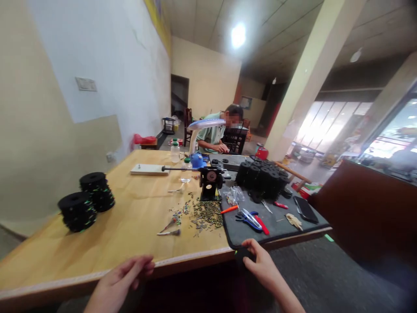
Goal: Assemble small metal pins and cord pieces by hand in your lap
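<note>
Along the near edge of the table [130,217], the right hand [258,262] grips a black piece [241,256], partly hidden, between thumb and fingers, just off the mat [234,237]. Well apart to its left, the left hand [122,276] hovers with thumb and fingers drawn together; I cannot tell whether anything is pinched there. Beyond the gap between both hands lie brushes [169,233], then small bits [207,214] before a black machine [209,184]. Past the right hand are pliers [248,221] and, farther off, black spools [264,177].
</note>
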Demonstrator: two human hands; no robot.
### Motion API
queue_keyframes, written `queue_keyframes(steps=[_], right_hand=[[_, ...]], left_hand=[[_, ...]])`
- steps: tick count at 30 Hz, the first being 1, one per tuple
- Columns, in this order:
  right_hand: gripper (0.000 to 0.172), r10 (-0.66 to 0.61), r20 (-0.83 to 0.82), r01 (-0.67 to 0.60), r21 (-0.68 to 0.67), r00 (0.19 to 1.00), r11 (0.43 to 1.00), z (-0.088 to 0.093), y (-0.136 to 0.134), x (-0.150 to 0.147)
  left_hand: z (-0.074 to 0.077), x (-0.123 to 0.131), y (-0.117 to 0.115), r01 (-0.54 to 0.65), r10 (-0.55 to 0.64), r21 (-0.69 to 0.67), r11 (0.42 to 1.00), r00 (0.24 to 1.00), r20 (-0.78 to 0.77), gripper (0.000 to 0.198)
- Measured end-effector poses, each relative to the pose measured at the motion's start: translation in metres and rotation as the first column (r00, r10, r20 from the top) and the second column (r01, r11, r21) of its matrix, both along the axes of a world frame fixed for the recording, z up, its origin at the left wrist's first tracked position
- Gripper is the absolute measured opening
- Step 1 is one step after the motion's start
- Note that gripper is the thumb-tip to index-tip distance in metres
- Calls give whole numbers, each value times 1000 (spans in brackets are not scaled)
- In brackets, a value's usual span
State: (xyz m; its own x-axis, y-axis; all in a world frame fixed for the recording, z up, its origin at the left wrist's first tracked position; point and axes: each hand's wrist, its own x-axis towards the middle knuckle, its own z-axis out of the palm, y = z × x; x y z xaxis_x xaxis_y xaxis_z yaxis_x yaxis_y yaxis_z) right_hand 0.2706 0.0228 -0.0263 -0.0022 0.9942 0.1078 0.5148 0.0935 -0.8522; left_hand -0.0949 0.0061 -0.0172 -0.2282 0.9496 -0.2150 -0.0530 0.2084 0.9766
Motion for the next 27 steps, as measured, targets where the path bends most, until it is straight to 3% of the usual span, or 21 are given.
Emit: queue_keyframes(steps=[5, 11, 16, 22, 25, 27], right_hand=[[25, -47, 264, 54, -18, 963, 998, 5, 38, 22], [24, -89, 417, 85, 29, 905, 996, 10, 68, 29], [24, -141, 518, 115, 83, 844, 990, 11, 74, 22], [25, -139, 556, 67, 149, 819, 987, 13, 84, 26], [27, -160, 548, 48, 213, 821, 976, 17, 73, 16], [25, -179, 479, 8, 337, 860, 941, 19, 53, -2]], left_hand=[[-10, -6, -8, 1, 4, -87, 996, 998, 59, 62], [-5, 19, -14, 83, -76, -94, 992, 994, 84, 59], [6, 42, -12, 182, -179, -37, 983, 981, 70, 53], [7, 62, -6, 274, -271, -28, 961, 959, 85, 46], [5, 71, -2, 311, -308, -30, 950, 947, 90, 40], [4, 77, 0, 341, -336, -35, 940, 937, 90, 38]])
